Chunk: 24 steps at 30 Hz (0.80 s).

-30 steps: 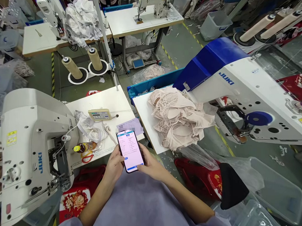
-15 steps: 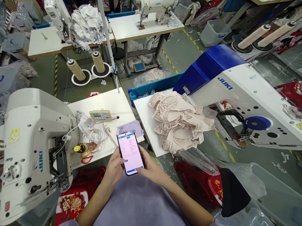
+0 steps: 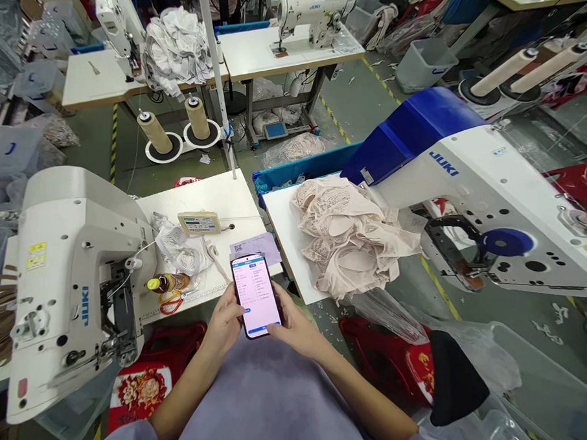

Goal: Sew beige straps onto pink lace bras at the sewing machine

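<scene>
A smartphone (image 3: 256, 293) with a lit pink-and-white screen is held upright in front of my body. My left hand (image 3: 224, 321) grips its left edge, the thumb lying on the lower left of the screen. On the other edge, my right hand (image 3: 293, 324) is closed round the phone, its thumb at the bottom of the screen. Just beyond the phone lies a purple paper slip (image 3: 260, 245) with a printed code. To the right, a heap of beige lace bras (image 3: 357, 236) rests on a white table.
Sewing machines stand at left (image 3: 81, 268) and right (image 3: 487, 192). On the left table are a control panel (image 3: 199, 223), a white garment (image 3: 178, 251), a yellow-capped bottle (image 3: 167, 282) and red-handled scissors (image 3: 171, 304). Red stools (image 3: 149, 375) and a clear bin (image 3: 553, 377) stand low on either side.
The view has shifted slightly, so the surroundings sit a little further right. Both hands keep hold of the phone, with no clear change in grip.
</scene>
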Each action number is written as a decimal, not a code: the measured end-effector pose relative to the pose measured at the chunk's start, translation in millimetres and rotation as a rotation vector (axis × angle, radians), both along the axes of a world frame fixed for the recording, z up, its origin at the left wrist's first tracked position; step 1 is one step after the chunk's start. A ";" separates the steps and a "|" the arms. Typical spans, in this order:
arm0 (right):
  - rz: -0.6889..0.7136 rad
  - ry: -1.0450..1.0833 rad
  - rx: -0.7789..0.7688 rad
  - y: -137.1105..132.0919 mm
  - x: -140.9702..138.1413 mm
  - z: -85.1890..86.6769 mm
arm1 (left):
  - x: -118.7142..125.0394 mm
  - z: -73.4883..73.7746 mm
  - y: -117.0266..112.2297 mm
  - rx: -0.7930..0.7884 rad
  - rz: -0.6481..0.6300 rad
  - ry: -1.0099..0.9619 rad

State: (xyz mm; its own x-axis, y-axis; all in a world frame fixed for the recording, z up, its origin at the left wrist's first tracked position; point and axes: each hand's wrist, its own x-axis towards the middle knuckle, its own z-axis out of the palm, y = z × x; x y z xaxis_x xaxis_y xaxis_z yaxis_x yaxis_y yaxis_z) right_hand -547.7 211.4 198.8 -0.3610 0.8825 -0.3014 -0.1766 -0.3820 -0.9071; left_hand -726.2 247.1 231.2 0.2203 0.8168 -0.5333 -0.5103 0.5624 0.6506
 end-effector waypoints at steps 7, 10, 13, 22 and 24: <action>-0.001 0.010 -0.001 1.0 -1.7 2.0 | -2.2 -2.8 0.0 0.007 0.008 0.006; -0.003 0.006 -0.005 1.8 -2.2 3.2 | -3.0 -3.4 0.1 0.000 0.010 0.005; -0.003 0.012 -0.017 2.6 -2.9 4.4 | -3.6 -3.0 0.3 0.002 0.000 0.012; -0.016 0.025 -0.003 2.6 -3.2 4.2 | -2.6 -5.3 -0.1 0.010 0.010 0.041; -0.015 0.027 -0.007 1.7 -2.5 3.2 | -2.1 -5.5 -0.2 0.003 0.008 0.038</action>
